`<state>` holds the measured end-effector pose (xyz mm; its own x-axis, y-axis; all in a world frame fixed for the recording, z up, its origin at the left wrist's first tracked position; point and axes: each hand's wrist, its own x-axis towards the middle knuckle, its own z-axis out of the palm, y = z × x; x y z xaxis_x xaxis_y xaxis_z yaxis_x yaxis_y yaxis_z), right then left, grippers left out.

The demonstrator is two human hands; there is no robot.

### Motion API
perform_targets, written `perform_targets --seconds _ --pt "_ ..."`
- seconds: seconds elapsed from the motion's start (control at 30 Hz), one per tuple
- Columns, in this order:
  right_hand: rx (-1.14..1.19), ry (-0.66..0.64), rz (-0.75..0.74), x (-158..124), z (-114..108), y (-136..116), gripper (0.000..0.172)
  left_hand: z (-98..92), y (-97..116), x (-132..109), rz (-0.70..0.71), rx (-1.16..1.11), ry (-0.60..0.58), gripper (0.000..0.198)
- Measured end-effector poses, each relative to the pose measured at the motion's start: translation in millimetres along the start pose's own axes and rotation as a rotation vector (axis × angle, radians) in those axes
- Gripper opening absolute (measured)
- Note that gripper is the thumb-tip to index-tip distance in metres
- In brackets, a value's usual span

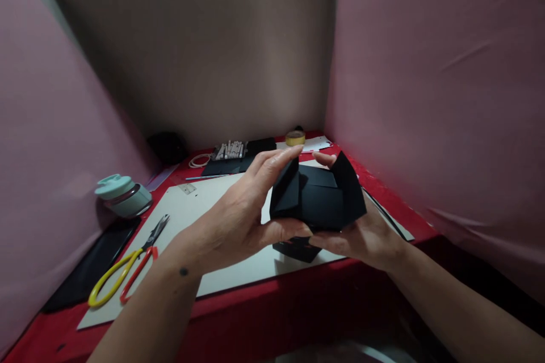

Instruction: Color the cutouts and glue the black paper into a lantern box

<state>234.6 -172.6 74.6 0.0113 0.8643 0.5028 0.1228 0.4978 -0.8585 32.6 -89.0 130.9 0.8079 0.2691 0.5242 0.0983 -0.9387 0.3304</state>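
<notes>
Between both hands is a folded black paper box (321, 204), its side flaps standing up and its middle panels lying flat. My left hand (251, 210) grips the box from the left, thumb along the near edge and fingers over the far left flap. Around its right side is my right hand (361, 235), thumb under the near edge and a fingertip showing behind the right flap. Below the hands another dark part (298, 250) hangs over the board; whether it belongs to the box I cannot tell. Scissors (145, 252) with yellow and red handles lie left of my left forearm.
A white board (230, 278) covers much of the red tabletop (255, 317). To the left stand a mint-lidded jar (123, 195) and a flat black object (93, 266). Farther back are white sticks (230, 150), a yellow tape roll (295, 138) and a clear ruler (187, 188). Pink sheets hang either side.
</notes>
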Motion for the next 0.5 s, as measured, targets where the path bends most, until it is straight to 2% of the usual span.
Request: perform_targets --seconds 0.27,0.43,0.5 --pt "-0.056 0.066 -0.063 -20.2 -18.4 -4.3 0.084 17.4 16.2 12.2 0.078 -0.057 -0.017 0.085" --pt "-0.221 0.234 -0.187 -38.2 -33.1 -9.2 0.086 26.7 23.7 21.8 0.074 -0.259 -0.042 0.102" --pt "-0.299 0.331 -0.201 -53.4 -44.1 -15.8 0.086 28.0 21.1 26.6 0.063 -0.403 -0.024 0.1"
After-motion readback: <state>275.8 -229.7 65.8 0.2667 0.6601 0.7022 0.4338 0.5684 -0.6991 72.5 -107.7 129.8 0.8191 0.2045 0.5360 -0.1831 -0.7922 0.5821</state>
